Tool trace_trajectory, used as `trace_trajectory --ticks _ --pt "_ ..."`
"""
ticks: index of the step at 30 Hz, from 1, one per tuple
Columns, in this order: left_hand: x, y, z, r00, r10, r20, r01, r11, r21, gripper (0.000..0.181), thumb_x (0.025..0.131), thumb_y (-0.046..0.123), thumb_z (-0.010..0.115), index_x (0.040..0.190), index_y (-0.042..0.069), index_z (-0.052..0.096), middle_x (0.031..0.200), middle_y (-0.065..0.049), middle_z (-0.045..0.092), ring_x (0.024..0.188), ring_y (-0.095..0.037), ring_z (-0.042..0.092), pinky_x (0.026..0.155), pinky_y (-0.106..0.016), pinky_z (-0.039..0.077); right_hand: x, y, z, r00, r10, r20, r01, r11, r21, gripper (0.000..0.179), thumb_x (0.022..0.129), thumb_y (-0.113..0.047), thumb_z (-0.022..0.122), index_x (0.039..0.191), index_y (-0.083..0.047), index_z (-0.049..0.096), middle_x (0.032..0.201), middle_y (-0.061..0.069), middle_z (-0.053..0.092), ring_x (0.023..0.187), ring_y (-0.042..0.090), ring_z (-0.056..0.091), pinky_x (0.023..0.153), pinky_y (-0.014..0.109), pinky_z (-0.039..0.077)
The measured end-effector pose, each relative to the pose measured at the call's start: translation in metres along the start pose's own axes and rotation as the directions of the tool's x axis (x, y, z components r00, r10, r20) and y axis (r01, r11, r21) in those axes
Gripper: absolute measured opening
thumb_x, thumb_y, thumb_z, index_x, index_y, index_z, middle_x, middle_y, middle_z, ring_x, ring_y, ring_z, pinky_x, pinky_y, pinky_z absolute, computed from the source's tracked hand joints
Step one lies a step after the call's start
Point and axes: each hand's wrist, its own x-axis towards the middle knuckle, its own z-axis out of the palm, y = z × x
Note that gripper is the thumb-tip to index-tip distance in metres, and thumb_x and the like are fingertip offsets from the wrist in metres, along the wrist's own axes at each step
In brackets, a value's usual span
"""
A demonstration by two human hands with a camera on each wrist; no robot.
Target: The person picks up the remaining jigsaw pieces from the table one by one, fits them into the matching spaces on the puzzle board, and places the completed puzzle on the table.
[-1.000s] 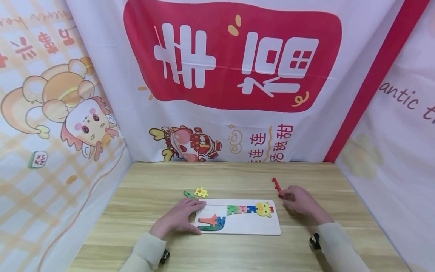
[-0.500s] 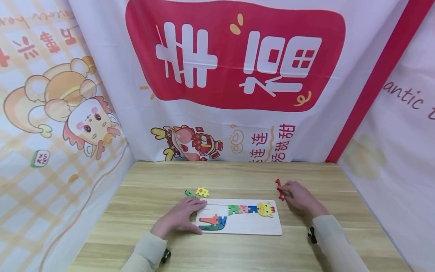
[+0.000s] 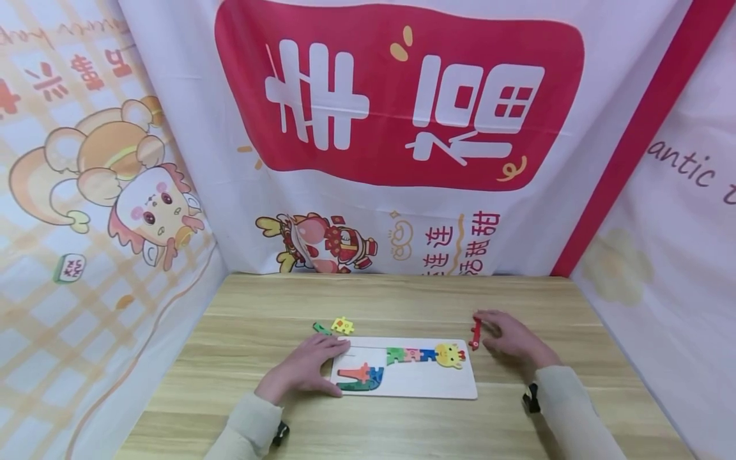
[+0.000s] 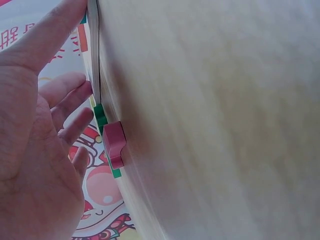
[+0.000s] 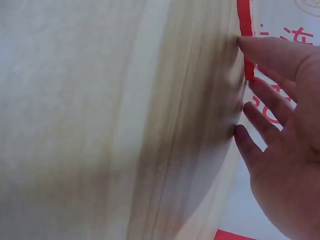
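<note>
A white giraffe puzzle board (image 3: 425, 383) lies on the table with coloured pieces in it: a yellow head (image 3: 450, 355), neck pieces, and orange, blue and green body pieces. My left hand (image 3: 305, 364) rests over its left end, fingers at the far edge, thumb at the near edge. In the left wrist view its fingers are extended. Right of the board, my right hand (image 3: 512, 335) pinches a long red puzzle piece (image 3: 475, 333) between thumb and index finger. The right wrist view shows the thumb over the red piece (image 5: 244, 17) and the index fingertip at its end.
Behind the board's left end lie a loose yellow puzzle piece (image 3: 342, 326) and a green piece (image 3: 321, 328). A pink piece (image 4: 115, 144) shows in the left wrist view. Printed cloth walls (image 3: 397, 223) bound the wooden table (image 3: 402, 300) at the back and sides.
The red piece has come slightly nearer and turned more upright in the head view, with my right fingers shifting along it. My left hand and the board stay put.
</note>
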Motion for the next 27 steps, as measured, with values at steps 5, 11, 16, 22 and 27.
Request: trace_trajectory --ticks 5,11,16,22,27 --pt "-0.001 0.002 -0.002 1.000 -0.003 0.002 0.003 1.000 -0.003 0.104 0.074 0.072 0.079 0.160 0.026 0.042 0.165 -0.005 0.041 0.155 -0.038 0.029 0.126 -0.062 0.024 0.001 0.005 -0.001 0.997 -0.013 -0.076 0.011 1.000 -0.027 0.042 0.093 -0.014 0.076 0.134 -0.009 0.068 0.129 0.015 0.065 0.121 0.038 0.060 0.105 0.063 0.049" --pt "-0.001 0.002 -0.001 1.000 -0.004 0.008 0.003 1.000 0.004 0.104 0.074 0.072 0.079 0.160 0.027 0.041 0.165 -0.003 0.041 0.155 -0.037 0.029 0.127 -0.062 0.024 0.000 0.012 -0.004 0.990 0.035 -0.134 -0.037 0.999 -0.012 0.017 0.090 -0.012 0.080 0.107 -0.010 0.077 0.107 0.008 0.067 0.100 0.026 0.063 0.093 0.053 0.057" --pt "-0.001 0.002 -0.001 1.000 0.003 0.006 -0.003 1.000 0.000 0.104 0.075 0.072 0.078 0.160 0.025 0.042 0.165 -0.005 0.041 0.155 -0.038 0.029 0.127 -0.062 0.023 -0.005 0.016 -0.009 0.992 0.070 -0.108 -0.066 0.997 0.041 0.014 0.086 -0.012 0.084 0.097 -0.015 0.077 0.102 0.005 0.069 0.097 0.023 0.065 0.091 0.051 0.058" --pt "-0.001 0.002 -0.002 1.000 0.009 -0.004 -0.009 1.000 -0.004 0.104 0.075 0.072 0.078 0.160 0.023 0.042 0.165 -0.006 0.041 0.155 -0.040 0.028 0.127 -0.062 0.022 -0.015 0.023 -0.018 0.996 0.018 -0.083 -0.010 0.995 0.098 0.014 0.085 -0.016 0.086 0.094 -0.015 0.076 0.090 0.000 0.072 0.084 0.014 0.064 0.076 0.030 0.056" --pt "-0.001 0.002 -0.002 1.000 0.009 -0.004 -0.009 1.000 0.000 0.104 0.075 0.073 0.078 0.160 0.024 0.042 0.165 -0.005 0.041 0.155 -0.039 0.029 0.127 -0.062 0.021 -0.028 0.028 -0.026 0.998 0.034 -0.048 -0.024 0.978 0.205 0.016 0.083 -0.021 0.087 0.093 -0.015 0.076 0.088 0.000 0.072 0.082 0.015 0.063 0.071 0.023 0.054"
